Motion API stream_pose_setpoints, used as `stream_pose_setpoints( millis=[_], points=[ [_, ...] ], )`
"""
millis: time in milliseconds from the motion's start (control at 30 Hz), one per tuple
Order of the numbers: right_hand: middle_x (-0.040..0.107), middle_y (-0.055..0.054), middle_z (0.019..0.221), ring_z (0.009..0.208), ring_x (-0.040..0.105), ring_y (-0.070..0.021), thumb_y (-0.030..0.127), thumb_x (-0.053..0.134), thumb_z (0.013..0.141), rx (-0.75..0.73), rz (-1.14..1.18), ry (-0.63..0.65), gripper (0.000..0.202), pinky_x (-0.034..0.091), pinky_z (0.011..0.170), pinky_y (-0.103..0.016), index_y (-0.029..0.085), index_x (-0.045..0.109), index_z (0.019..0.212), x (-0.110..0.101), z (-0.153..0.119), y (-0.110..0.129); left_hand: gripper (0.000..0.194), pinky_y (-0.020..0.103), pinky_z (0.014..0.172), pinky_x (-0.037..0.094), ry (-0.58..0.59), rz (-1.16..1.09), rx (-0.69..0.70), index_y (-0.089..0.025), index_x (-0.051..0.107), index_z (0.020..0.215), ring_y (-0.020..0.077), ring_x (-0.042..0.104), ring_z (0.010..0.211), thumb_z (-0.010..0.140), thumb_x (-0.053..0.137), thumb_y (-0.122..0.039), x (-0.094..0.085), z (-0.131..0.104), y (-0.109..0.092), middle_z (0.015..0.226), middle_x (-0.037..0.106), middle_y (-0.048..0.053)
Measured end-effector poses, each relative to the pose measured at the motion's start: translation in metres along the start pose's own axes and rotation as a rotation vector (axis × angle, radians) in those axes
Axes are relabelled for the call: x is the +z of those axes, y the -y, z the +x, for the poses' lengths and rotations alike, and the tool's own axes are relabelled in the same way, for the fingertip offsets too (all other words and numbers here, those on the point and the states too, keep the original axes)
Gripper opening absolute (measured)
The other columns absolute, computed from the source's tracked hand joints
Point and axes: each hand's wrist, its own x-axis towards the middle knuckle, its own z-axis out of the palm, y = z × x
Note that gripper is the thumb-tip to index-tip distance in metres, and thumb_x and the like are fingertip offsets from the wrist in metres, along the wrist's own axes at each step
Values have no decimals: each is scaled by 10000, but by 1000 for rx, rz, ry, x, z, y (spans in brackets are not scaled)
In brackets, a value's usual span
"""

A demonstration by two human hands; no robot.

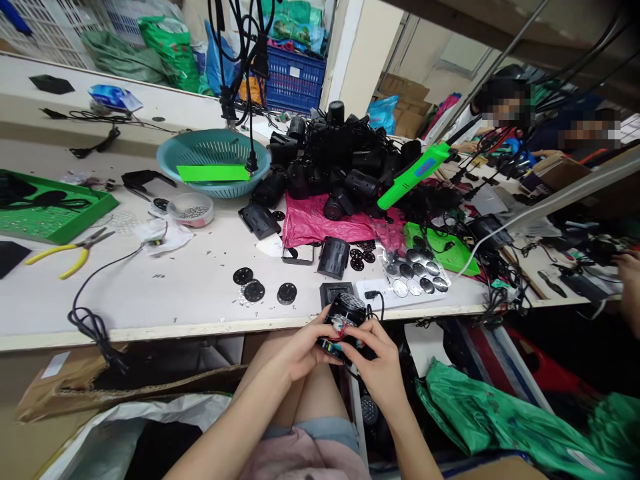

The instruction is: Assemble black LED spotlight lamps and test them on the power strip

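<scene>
Cluttered white workbench (165, 293), its near edge at the person's lap. Below that edge, left hand (300, 348) and right hand (377, 363) both clasp a small black housing (344, 323) with coloured wires showing. Beyond: black discs (254, 291), pink bag (320, 227), heap of black housings (340, 160), teal basket (213, 160).

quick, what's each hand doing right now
Left hand: closed on the small round black plastic device with red and blue wires, gripping its left side.
Right hand: closed on the same device, fingers at its right side.
</scene>
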Motion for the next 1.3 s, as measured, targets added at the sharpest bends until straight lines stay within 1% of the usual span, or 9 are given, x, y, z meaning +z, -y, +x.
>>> stream_pose_setpoints(
  millis=[133, 267, 433, 600, 733, 900, 1067, 1167, 1300],
  points=[
    [536, 20, 780, 707, 521, -129, 198, 717, 821, 34, 7, 6, 66, 445, 653, -251, 256, 719, 852, -2, 3, 1, 612, 340, 641, 535, 22, 13, -8, -214, 587, 1158, 157, 559, 695, 557, 674, -142, -1, 0, 1, 824, 636, 3],
    [549, 20, 768, 713, 532, -130, 194, 723, 809, 75, 18, 31, 85, 428, 663, -252, 230, 675, 748, -4, 6, 2, 739, 338, 658, 536, 32, 27, 15, -233, 528, 1312, 167, 568, 729, 594, 668, -131, -3, 0, 3, 842, 648, 13],
    [548, 17, 794, 730, 524, -134, 220, 658, 855, 178, -25, 117, 107, 415, 694, -259, 220, 623, 754, -12, 7, 2, 746, 330, 664, 534, 64, -60, 113, -271, 478, 1393, 182, 602, 768, 684, 663, -129, -6, -2, 4, 940, 685, 45],
    [554, 18, 798, 740, 532, -136, 319, 592, 906, 258, 65, 35, 147, 424, 693, -258, 223, 578, 796, -18, 6, 5, 738, 373, 724, 555, 81, -122, 200, -280, 447, 1434, 217, 640, 854, 749, 663, -111, -9, -5, 2, 1046, 697, 72],
    [566, 11, 876, 758, 545, -133, 300, 634, 876, 232, 66, 54, 89, 444, 714, -256, 240, 646, 941, -10, 6, 12, 782, 360, 744, 547, 82, -92, 206, -292, 399, 1471, 218, 643, 879, 759, 655, -93, -8, -8, 3, 1088, 699, 77],
    [558, 7, 818, 718, 538, -130, 238, 596, 886, 211, -13, 116, 101, 439, 672, -257, 224, 643, 797, -7, 11, 16, 811, 335, 764, 530, 102, -56, 206, -314, 385, 1485, 204, 626, 902, 752, 649, -89, -9, -12, 5, 1142, 690, 74],
    [600, -1, 840, 758, 595, -141, 258, 588, 895, 206, 16, 69, 93, 483, 702, -266, 221, 612, 814, -13, 17, 17, 817, 367, 842, 511, 132, -29, 199, -327, 411, 1473, 227, 608, 997, 744, 733, -147, -15, -15, 8, 1257, 649, 85],
    [613, -3, 828, 751, 604, -142, 260, 601, 887, 203, 4, 60, 94, 491, 696, -268, 219, 625, 806, -12, 17, 18, 887, 330, 908, 470, 132, -1, 245, -347, 409, 1472, 227, 575, 1096, 700, 781, -117, -16, -14, 12, 1315, 623, 60],
    [621, -10, 831, 753, 611, -150, 274, 616, 878, 224, 44, 45, 86, 498, 696, -280, 217, 637, 817, -11, 16, 17, 905, 291, 868, 462, 92, -2, 248, -346, 387, 1487, 203, 589, 1041, 697, 738, -79, -14, -13, 14, 1285, 646, 48]
  ],
)
